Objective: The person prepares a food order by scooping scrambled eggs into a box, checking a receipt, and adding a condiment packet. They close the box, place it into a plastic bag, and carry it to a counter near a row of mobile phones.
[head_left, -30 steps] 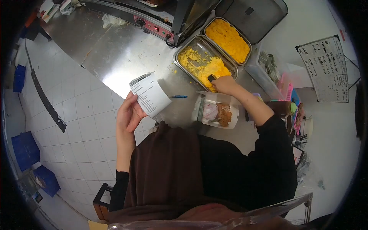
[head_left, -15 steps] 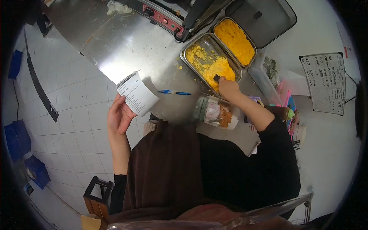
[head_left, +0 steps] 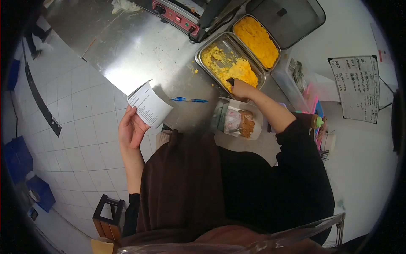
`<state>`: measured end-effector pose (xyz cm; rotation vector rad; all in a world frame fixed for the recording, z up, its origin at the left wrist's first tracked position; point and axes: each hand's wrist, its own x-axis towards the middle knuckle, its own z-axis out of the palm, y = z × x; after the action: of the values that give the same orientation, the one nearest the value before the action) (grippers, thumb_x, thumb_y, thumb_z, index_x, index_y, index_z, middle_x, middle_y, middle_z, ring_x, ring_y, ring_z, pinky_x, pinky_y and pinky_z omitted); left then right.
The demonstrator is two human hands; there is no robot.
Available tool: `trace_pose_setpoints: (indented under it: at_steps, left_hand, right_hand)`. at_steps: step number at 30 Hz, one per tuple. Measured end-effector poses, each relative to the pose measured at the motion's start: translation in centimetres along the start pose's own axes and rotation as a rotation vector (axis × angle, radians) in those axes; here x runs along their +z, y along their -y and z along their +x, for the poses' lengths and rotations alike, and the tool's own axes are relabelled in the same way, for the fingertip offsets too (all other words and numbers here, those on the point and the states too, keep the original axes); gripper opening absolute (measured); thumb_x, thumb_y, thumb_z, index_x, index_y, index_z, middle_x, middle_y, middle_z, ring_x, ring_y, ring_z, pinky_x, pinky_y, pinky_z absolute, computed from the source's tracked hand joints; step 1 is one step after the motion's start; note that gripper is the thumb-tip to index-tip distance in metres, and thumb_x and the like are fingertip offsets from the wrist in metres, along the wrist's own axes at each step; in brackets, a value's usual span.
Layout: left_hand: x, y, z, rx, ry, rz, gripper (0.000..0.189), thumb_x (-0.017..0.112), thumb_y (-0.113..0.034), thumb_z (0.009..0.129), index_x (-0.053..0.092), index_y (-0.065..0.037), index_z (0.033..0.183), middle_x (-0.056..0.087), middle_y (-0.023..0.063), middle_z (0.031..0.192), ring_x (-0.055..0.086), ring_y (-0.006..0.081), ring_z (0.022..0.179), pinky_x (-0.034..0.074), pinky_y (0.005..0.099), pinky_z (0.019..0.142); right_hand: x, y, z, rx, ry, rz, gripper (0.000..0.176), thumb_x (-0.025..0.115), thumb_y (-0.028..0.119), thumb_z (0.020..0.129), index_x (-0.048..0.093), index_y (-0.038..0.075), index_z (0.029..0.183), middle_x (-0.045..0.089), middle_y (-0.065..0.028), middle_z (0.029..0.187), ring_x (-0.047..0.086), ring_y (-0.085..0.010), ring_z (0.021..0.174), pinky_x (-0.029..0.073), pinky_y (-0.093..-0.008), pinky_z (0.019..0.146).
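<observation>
My left hand (head_left: pixel 134 127) is closed on a curled stack of printed paper slips (head_left: pixel 149 105), held off the left edge of the steel counter. My right hand (head_left: pixel 244 90) grips the black handle of a utensil (head_left: pixel 230 81); its working end is hidden. That handle is at the near side of a metal tray (head_left: pixel 203 67) with crumbled yellow scrambled egg (head_left: pixel 242 73) in it. Below my right hand stands an open takeaway box (head_left: pixel 256 134) holding a paper-wrapped portion (head_left: pixel 233 120) and brown fried pieces (head_left: pixel 247 124). A blue pen (head_left: pixel 189 100) lies between my hands.
A second tray of smooth yellow food (head_left: pixel 257 40) adjoins the first, its dark lid (head_left: pixel 292 19) raised behind. A press grill (head_left: pixel 177 19) stands at the back. To the right are a clear plastic bin (head_left: pixel 289 82), a sauce bottle (head_left: pixel 311 120) and a handwritten whiteboard (head_left: pixel 355 91).
My right hand has moved slightly left along the tray's near side with the utensil. My left hand still holds the slips. More of a person's legs shows at the upper left.
</observation>
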<state>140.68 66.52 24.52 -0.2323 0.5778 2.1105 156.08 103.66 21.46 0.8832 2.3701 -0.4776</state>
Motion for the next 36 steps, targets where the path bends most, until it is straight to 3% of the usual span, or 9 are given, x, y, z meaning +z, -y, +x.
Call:
trace_pose_setpoints:
  at_steps: [4, 7, 10, 13, 17, 24, 29, 34, 36]
  left_hand:
    - [0.4, 0.2, 0.4, -0.012, 0.030, 0.031, 0.047, 0.035, -0.011, 0.090, 0.024, -0.002, 0.134, 0.038, 0.0170, 0.133, 0.043, 0.0330, 0.120, 0.045, 0.0530, 0.089]
    - [1.1, -0.2, 0.1, -0.013, 0.043, 0.020, 0.047, 0.035, -0.011, 0.089, 0.024, -0.003, 0.135, 0.038, 0.0166, 0.133, 0.043, 0.0331, 0.120, 0.045, 0.0534, 0.089]
    - [0.9, -0.8, -0.5, 0.028, 0.066, 0.077, 0.048, 0.035, -0.011, 0.089, 0.023, -0.004, 0.135, 0.038, 0.0162, 0.133, 0.044, 0.0332, 0.119, 0.045, 0.0535, 0.089]
    - [0.5, -1.1, -0.9, 0.045, 0.015, 0.051, 0.048, 0.036, -0.011, 0.089, 0.024, -0.004, 0.135, 0.039, 0.0161, 0.133, 0.044, 0.0333, 0.119, 0.045, 0.0536, 0.088]
    - [-0.3, -0.7, -1.0, 0.037, -0.013, 0.057, 0.048, 0.037, -0.011, 0.089, 0.024, -0.004, 0.134, 0.038, 0.0158, 0.133, 0.044, 0.0328, 0.119, 0.045, 0.0535, 0.088]
    - [-0.1, -0.1, -1.0, 0.023, -0.020, 0.042, 0.048, 0.038, -0.011, 0.089, 0.025, -0.004, 0.134, 0.039, 0.0153, 0.133, 0.043, 0.0321, 0.120, 0.044, 0.0534, 0.089]
    - [-0.8, 0.3, -0.4, 0.001, -0.011, 0.029, 0.049, 0.038, -0.011, 0.089, 0.024, -0.004, 0.135, 0.038, 0.0154, 0.134, 0.043, 0.0322, 0.120, 0.044, 0.0532, 0.089]
    - [-0.5, 0.0, -0.2, -0.001, -0.028, 0.042, 0.049, 0.038, -0.011, 0.089, 0.024, -0.004, 0.135, 0.038, 0.0155, 0.134, 0.043, 0.0322, 0.120, 0.044, 0.0529, 0.089]
    - [-0.3, 0.1, -0.2, 0.000, -0.024, 0.041, 0.049, 0.038, -0.011, 0.089, 0.024, -0.004, 0.135, 0.038, 0.0153, 0.134, 0.043, 0.0321, 0.120, 0.044, 0.0528, 0.089]
  right_hand:
    - [-2.3, -0.8, 1.6, -0.051, 0.315, -0.194, 0.027, 0.052, 0.020, 0.078, 0.062, -0.003, 0.089, 0.062, -0.0192, 0.082, 0.061, -0.0272, 0.065, 0.047, -0.0369, 0.055]
    - [-3.9, -2.0, 2.4, 0.309, 0.414, 0.399, 0.023, 0.052, 0.027, 0.084, 0.059, 0.006, 0.076, 0.056, -0.0044, 0.062, 0.045, -0.0081, 0.044, 0.034, -0.0244, 0.036]
    - [-5.6, -2.1, 3.1, 0.399, 0.572, 0.520, 0.035, 0.043, 0.035, 0.092, 0.046, 0.010, 0.068, 0.038, 0.0028, 0.047, 0.027, -0.0051, 0.035, 0.019, -0.0240, 0.032]
    - [-8.1, -2.6, 4.4, 0.355, 0.818, 0.536, 0.033, 0.045, 0.035, 0.091, 0.052, 0.007, 0.074, 0.049, -0.0034, 0.050, 0.042, -0.0135, 0.037, 0.033, -0.0300, 0.036]
    - [-4.7, 0.2, 2.3, -0.058, -0.133, -0.166, 0.028, 0.049, 0.025, 0.085, 0.057, 0.001, 0.095, 0.064, -0.0210, 0.089, 0.062, -0.0363, 0.085, 0.048, -0.0438, 0.072]
    - [0.1, 2.8, 1.9, 0.038, -0.231, -0.032, 0.023, 0.049, 0.012, 0.078, 0.061, -0.003, 0.090, 0.061, -0.0262, 0.090, 0.061, -0.0365, 0.087, 0.049, -0.0405, 0.072]
    - [-3.2, 1.8, 1.9, -0.039, 0.100, -0.052, 0.026, 0.048, 0.017, 0.082, 0.061, -0.005, 0.085, 0.061, -0.0270, 0.089, 0.061, -0.0382, 0.083, 0.048, -0.0410, 0.068]
    - [-1.0, 2.0, -0.3, 0.012, -0.219, -0.101, 0.025, 0.052, 0.017, 0.079, 0.063, -0.004, 0.085, 0.062, -0.0257, 0.090, 0.061, -0.0392, 0.084, 0.048, -0.0410, 0.069]
    - [-1.5, 2.8, -0.6, -0.061, -0.060, -0.170, 0.027, 0.049, 0.019, 0.080, 0.063, -0.004, 0.083, 0.063, -0.0241, 0.082, 0.062, -0.0384, 0.079, 0.048, -0.0420, 0.066]
